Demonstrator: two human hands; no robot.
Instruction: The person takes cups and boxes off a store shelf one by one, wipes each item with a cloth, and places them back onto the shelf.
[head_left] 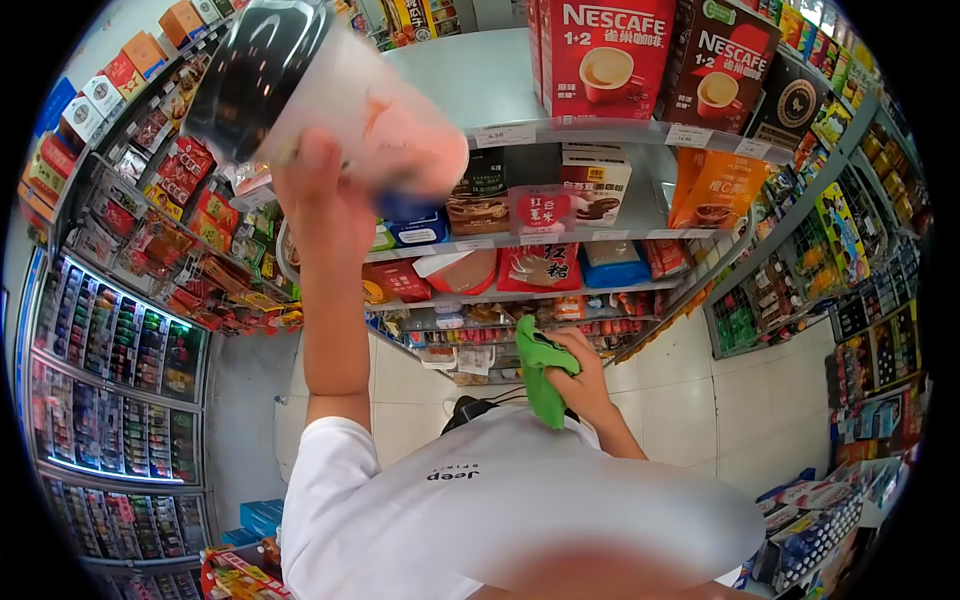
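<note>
My left hand is raised at the upper left, its fingers wrapped round a large white and pink cup with a black lid. The cup is tilted, slightly blurred, and close to the camera in front of the upper shelf. Low in front of my white shirt, my right hand grips a bunched green cloth. The cloth hangs from between the fingers and touches nothing on the shelves.
Ahead stands a shelf unit with a red Nescafe box, a brown Nescafe box and orange pouches. Packed snack racks line both sides. A lit drinks cooler is at the left. Stacked goods stand at the lower right.
</note>
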